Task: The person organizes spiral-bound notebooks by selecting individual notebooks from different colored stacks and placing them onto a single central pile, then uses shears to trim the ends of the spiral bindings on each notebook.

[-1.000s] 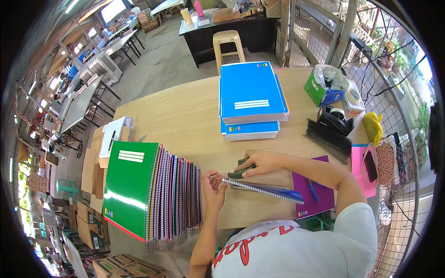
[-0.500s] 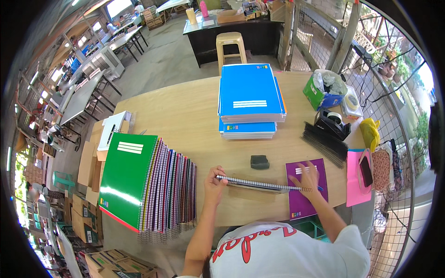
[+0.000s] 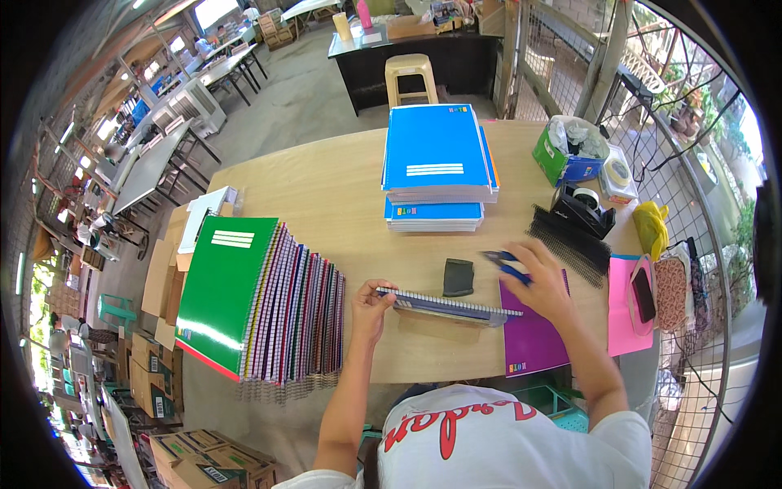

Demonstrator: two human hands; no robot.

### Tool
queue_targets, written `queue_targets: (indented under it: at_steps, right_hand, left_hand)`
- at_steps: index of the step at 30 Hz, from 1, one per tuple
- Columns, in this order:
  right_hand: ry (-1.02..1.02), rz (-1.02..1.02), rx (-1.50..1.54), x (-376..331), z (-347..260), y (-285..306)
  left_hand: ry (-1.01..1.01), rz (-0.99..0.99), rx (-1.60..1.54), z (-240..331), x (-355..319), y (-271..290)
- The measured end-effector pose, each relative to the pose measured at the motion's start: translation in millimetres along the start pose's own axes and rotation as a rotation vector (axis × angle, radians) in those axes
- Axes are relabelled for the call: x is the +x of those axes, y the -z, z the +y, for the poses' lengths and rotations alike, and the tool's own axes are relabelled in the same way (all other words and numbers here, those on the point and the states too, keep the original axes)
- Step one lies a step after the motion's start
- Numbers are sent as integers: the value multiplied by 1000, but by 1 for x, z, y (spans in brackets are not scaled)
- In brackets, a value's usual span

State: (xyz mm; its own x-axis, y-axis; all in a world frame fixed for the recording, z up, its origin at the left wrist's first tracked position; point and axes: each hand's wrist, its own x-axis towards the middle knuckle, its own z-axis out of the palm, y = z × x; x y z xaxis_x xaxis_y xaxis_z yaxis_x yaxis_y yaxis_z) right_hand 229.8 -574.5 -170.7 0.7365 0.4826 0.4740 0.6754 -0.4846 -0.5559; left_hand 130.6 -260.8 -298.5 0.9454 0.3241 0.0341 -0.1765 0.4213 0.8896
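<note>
Pliers [image 3: 513, 272], blue-handled, had just been lifted off the purple notebook [image 3: 536, 346] and were gripped in the right hand [image 3: 541, 279], leaving both hands occupied; the left hand [image 3: 371, 310] pinched the left end of the spiral notebook [image 3: 448, 306], held nearly on edge at the near bench [image 3: 309, 191]. Counted: one pair of pliers, one held notebook, one purple notebook, one dark block [image 3: 459, 278], two blue covers [image 3: 434, 148] far, one green-topped stack [image 3: 273, 301] left

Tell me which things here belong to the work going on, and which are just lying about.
Apparently in the job:
spiral notebook, in the left hand
blue-handled pliers, in the right hand
green-topped notebook stack, likely
purple notebook, likely

Seemingly just lying about:
yellow bundle
tape dispenser
beige stool
pink bottle
</note>
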Motion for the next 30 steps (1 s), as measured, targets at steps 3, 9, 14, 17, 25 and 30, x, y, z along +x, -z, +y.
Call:
queue_targets:
  at_steps: [3, 9, 14, 17, 25, 30]
  right_hand:
    - [311, -282, -96, 61, -49, -18]
    - [1007, -312, -527, 114, -87, -78]
    - [1272, -409, -548, 128, -99, -94]
    - [1302, -546, -619, 130, -104, -96]
    - [63, -728, -27, 93, -44, -84]
    - [-479, -682, -459, 58, 95, -30]
  left_hand:
    - [-12, -24, -4, 2, 1, -5]
    - [-51, 0, -27, 0, 4, -14]
    - [-121, -1, 25, -9, 7, -3]
    - [-122, 37, 46, -6, 7, -6]
    - [-96, 117, 38, 1, 0, -22]
    - [-364, 158, 605, 37, -17, -44]
